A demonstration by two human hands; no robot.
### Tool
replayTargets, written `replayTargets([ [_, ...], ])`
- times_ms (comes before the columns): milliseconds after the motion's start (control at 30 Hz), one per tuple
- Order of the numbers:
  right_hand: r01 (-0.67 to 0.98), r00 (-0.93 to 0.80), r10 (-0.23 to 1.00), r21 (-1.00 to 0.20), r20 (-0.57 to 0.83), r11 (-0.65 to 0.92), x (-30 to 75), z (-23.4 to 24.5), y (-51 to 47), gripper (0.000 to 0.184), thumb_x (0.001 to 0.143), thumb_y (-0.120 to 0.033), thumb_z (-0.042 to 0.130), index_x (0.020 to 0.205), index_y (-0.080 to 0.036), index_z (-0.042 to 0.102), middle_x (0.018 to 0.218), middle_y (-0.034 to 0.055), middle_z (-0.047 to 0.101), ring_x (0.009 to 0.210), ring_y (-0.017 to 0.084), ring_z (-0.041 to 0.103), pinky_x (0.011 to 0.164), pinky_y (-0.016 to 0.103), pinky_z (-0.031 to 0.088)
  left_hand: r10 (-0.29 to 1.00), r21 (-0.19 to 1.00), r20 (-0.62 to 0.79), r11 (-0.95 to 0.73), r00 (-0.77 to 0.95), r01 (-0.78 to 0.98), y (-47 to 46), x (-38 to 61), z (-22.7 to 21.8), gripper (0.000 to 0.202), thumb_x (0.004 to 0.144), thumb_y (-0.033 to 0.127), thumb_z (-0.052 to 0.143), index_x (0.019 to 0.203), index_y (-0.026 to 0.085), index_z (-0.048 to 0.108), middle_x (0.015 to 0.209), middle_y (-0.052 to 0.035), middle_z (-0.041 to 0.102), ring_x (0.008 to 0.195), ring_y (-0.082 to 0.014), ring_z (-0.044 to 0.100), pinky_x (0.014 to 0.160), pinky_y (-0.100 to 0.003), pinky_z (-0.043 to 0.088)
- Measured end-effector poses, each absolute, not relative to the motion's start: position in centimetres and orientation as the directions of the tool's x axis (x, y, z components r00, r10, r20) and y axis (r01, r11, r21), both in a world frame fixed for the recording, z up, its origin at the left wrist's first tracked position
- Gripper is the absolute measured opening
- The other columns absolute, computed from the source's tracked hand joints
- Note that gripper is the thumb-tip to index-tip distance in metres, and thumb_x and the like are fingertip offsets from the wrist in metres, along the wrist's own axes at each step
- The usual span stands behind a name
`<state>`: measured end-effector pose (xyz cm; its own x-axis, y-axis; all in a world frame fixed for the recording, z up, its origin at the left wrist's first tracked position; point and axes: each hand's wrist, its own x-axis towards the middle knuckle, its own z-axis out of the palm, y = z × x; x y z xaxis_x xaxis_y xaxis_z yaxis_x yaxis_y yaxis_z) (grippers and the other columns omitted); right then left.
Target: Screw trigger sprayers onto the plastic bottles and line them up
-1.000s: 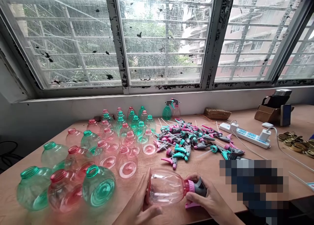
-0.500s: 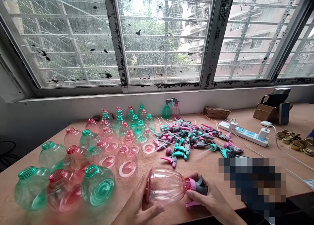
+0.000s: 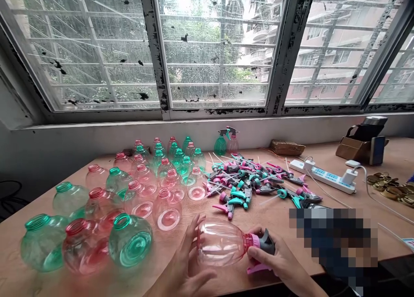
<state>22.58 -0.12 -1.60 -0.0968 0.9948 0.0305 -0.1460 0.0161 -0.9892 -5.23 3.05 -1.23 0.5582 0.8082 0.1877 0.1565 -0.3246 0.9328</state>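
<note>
- I am laying the pink bottle (image 3: 220,243) on its side at six o'clock on the table (image 3: 278,217), close to the near edge. Its base is pointing to nine o'clock and its neck to three, so each end is meeting one hand.
- My left hand (image 3: 185,266) is cupping the base with the fingers spread wide and the thumb underneath. I judge the spread is bracing the round, slippery wall against rolling or turning.
- My right hand (image 3: 284,264) is pinching the trigger head (image 3: 264,244) at the neck, thumb and fingertips pressed together around its grey body by the pink collar. The pink lever is poking out below my fingers.
- The loose trigger heads (image 3: 255,182) are lying in a heap at one o'clock from the bottle, probably so my right hand is finding them close by.
- The open bottles (image 3: 145,189), green and pink, are standing upright in a crowd from nine to eleven o'clock, on my left hand's side.
- Two bottles with heads on (image 3: 226,141) are standing at twelve o'clock against the wall, apart from both groups.
- A power strip (image 3: 326,178) is lying at two o'clock, well apart from my hands.
- A blurred patch (image 3: 333,241) is covering whatever is sitting at three o'clock, just beside my right hand.
</note>
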Motion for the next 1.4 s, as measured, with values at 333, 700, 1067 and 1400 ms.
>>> replayTargets([
  [333, -0.181, -0.125, 0.992, -0.984, 0.021, -0.002, 22.8, -2.1, 0.1, 0.035, 0.078, -0.043, 0.083, 0.090, -0.016, 0.063, 0.065, 0.0008, 0.073, 0.058, 0.017, 0.068, 0.057, 0.030, 0.060, 0.794, 0.901, 0.164, -0.362, 0.586, 0.239, 2.7, -5.5, -1.0, 0.084, 0.097, 0.046, 0.057, 0.158, 0.046, 0.000, 0.173, 0.0000, 0.008, 0.154, -0.0336, 0.024, 0.126, -0.057, 0.017],
  [700, -0.159, -0.142, 0.990, -0.987, 0.023, 0.000, 22.6, -1.5, -0.2, 0.037, 0.075, -0.043, 0.085, 0.091, -0.017, 0.065, 0.070, -0.0005, 0.070, 0.062, 0.016, 0.068, 0.061, 0.031, 0.063, 0.793, 0.936, 0.077, -0.267, 0.604, 0.230, 2.5, -5.4, -0.3, 0.098, 0.090, 0.046, 0.069, 0.160, 0.039, 0.001, 0.173, -0.0023, 0.004, 0.157, -0.0331, 0.010, 0.128, -0.054, 0.010],
  [1067, -0.228, -0.143, 0.990, -0.973, 0.004, -0.029, 22.6, -2.0, -0.1, 0.040, 0.072, -0.040, 0.089, 0.094, -0.018, 0.065, 0.070, -0.0016, 0.071, 0.060, 0.017, 0.070, 0.061, 0.031, 0.064, 0.783, 0.937, 0.111, -0.288, 0.612, 0.198, 2.2, -5.8, -0.1, 0.089, 0.092, 0.063, 0.054, 0.158, 0.044, -0.001, 0.172, -0.0013, 0.014, 0.146, -0.0341, 0.040, 0.123, -0.050, 0.028],
  [1400, -0.201, -0.064, 0.998, -0.980, 0.022, 0.009, 22.6, -1.8, 0.0, 0.037, 0.075, -0.040, 0.086, 0.092, -0.017, 0.063, 0.068, -0.0024, 0.069, 0.060, 0.016, 0.069, 0.060, 0.031, 0.063, 0.816, 0.897, 0.118, -0.333, 0.566, 0.291, 3.0, -5.7, -1.1, 0.084, 0.098, 0.037, 0.058, 0.160, 0.038, 0.000, 0.139, -0.0101, 0.057, 0.122, -0.0246, 0.060, 0.112, -0.043, 0.044],
])
